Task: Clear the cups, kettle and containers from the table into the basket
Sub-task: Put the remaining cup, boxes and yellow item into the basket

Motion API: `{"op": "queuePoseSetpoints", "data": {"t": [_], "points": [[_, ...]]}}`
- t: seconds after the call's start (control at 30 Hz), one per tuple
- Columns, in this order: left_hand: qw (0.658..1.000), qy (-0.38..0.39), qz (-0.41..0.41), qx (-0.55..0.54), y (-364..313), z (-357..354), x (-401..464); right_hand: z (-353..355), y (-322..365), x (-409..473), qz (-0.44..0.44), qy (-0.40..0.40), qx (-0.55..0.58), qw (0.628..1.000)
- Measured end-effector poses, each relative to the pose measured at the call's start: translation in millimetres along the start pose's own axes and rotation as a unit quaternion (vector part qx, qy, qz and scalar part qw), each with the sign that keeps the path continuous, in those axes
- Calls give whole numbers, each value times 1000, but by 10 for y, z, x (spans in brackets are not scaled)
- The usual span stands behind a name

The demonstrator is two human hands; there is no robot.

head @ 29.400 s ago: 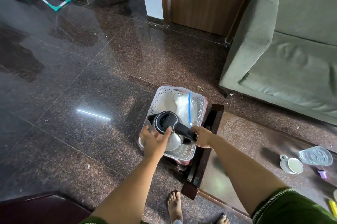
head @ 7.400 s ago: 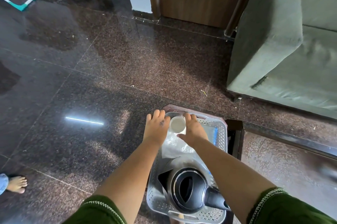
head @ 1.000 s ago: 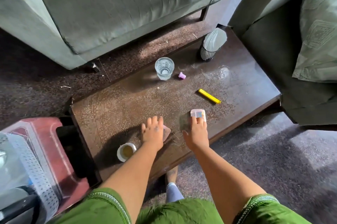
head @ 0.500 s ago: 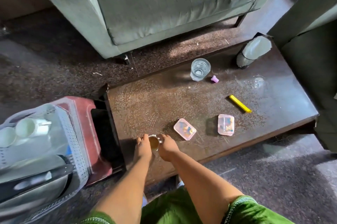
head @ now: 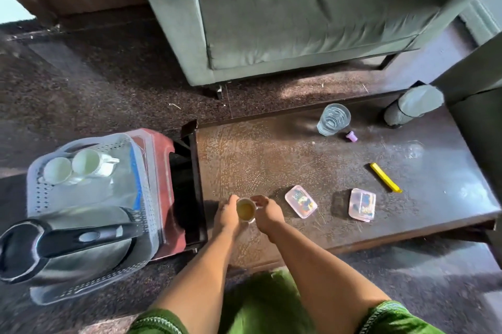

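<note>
Since half a second ago both hands have stayed on the small cup (head: 245, 210) near the table's (head: 271, 149) left end — the left hand (head: 227, 215) cupped against its left side, the right hand (head: 265, 211) curled round its right side at the handle. The view has swung a little, so more of the basket (head: 89, 283) shows at 9 o'clock.

The basket sits on a red stool (head: 163, 149) just beside the table end, holding the kettle (head: 65, 246) at its near end and two white cups (head: 78, 168) at its far end. On the table, two small clear containers (head: 300, 201) lie at 3 o'clock of the hands, a yellow stick (head: 385, 177) beyond them, a glass (head: 333, 119) and a small purple piece (head: 352, 136) at 1 o'clock. The table's dark end frame stands between cup and basket.

The cup is white, upright, with yellowish-brown liquid inside.
</note>
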State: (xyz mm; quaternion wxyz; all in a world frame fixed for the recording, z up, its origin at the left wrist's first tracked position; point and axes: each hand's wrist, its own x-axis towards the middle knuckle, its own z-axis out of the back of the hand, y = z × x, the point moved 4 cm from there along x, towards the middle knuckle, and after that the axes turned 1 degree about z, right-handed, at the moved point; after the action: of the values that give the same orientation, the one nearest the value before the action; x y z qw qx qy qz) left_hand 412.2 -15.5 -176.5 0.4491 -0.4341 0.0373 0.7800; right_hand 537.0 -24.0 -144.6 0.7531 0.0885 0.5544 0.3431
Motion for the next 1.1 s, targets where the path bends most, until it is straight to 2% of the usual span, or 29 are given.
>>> {"op": "queuePoseSetpoints", "data": {"t": [0.1, 0.3, 0.5, 0.73, 0.93, 1.03, 1.1], "points": [[998, 15, -58, -15, -183, 382, -100, -1, 242, -34, 16, -19, 27, 999], [991, -57, -116, 30, -345, 1271, -174, -100, 1031, -216, 62, -37, 77, 994], [980, -98, -153, 86, -305, 2224, -322, -393, 1843, -512, 129, -68, 48, 988], [974, -118, -170, 91, 69, 3310, -173, -1019, 2664, -758, 191, -63, 32, 979], [976, -86, -163, 117, 415, 3647, 173, -1474, 2972, -680, 175, -89, -21, 980], [977, -69, -175, 98, 515, 3631, 397, -1570, 2969, -581, 139, -122, 2, 983], [972, -70, -187, 127, 576, 3638, 523, -1632, 2942, -496, 119, -134, 14, 984]]}}
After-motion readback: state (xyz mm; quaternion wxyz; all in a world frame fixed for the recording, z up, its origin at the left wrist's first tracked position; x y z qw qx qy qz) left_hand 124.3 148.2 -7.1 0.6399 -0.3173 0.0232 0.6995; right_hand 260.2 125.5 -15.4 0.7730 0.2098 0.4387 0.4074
